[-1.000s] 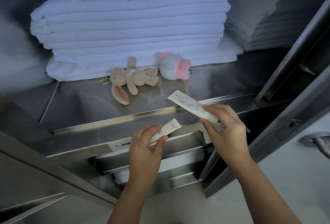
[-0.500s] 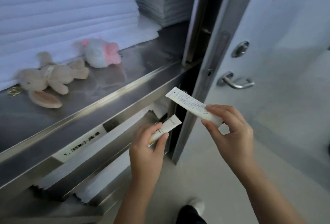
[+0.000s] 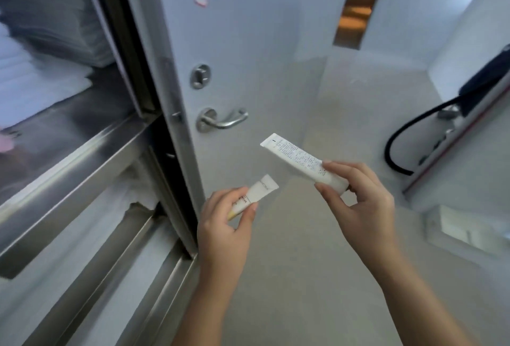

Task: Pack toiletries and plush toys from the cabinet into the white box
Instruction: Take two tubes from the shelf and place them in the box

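Observation:
My left hand [image 3: 225, 224] holds a small white tube [image 3: 258, 193] with a yellowish cap end, its flat end pointing up and right. My right hand [image 3: 358, 199] pinches a longer white tube [image 3: 298, 159] printed with small text, tilted up to the left. Both hands are over the pale floor, in front of the cabinet's open door [image 3: 242, 42]. The steel cabinet shelf [image 3: 69, 130] lies at the left, with a pink blur of a plush toy [image 3: 4, 144] at the frame's edge. A white box [image 3: 466, 228] sits on the floor at the right, blurred.
Folded white linen [image 3: 33, 80] is stacked on the shelf. The door carries a lever handle [image 3: 223, 122] and a lock. A black strap or cable [image 3: 408, 135] hangs from a dark object at the right. A wall opening shows orange light at the top.
The view has swung right, away from the shelf toward the door and floor. The plush toys have left the frame almost entirely. Both hands keep their tubes in the same grip.

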Demonstrator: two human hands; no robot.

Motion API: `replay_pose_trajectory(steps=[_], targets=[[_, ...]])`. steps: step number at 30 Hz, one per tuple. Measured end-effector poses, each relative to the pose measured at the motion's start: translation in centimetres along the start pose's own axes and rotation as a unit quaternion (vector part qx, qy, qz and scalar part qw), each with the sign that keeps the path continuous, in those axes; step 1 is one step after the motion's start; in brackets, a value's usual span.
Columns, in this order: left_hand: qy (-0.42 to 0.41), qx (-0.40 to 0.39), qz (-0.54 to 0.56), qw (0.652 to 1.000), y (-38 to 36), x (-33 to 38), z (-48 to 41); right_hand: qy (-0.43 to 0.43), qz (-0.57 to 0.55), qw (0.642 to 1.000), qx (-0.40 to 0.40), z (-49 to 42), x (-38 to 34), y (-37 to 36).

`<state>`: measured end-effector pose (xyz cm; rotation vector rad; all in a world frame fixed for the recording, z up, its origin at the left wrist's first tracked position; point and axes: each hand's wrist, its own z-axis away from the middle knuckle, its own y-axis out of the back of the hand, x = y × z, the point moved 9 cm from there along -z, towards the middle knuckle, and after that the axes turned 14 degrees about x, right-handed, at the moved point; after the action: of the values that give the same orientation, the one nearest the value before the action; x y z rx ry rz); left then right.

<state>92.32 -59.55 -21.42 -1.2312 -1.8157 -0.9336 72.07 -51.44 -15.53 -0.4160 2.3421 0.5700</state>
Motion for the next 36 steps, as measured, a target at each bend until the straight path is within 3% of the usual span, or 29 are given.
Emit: replay_pose_trajectory(steps=[10,21,36], targets=[[-0.026,-0.123,0.049,0.991,-16.3,9.6,11.6,-0.056,0.065,0.991,0.098,-1.7,10.7,19.7],[-0.046,-0.299,0.122,0.945,-34.7,21.8,28.4,-0.116,0.184,0.946,0.239,-0.2,22.2,43.8],[-0.011,-0.442,0.139,0.886,-55.5,24.9,38.3,-0.216,0.31,0.856,0.353,0.9,35.2,58.1]])
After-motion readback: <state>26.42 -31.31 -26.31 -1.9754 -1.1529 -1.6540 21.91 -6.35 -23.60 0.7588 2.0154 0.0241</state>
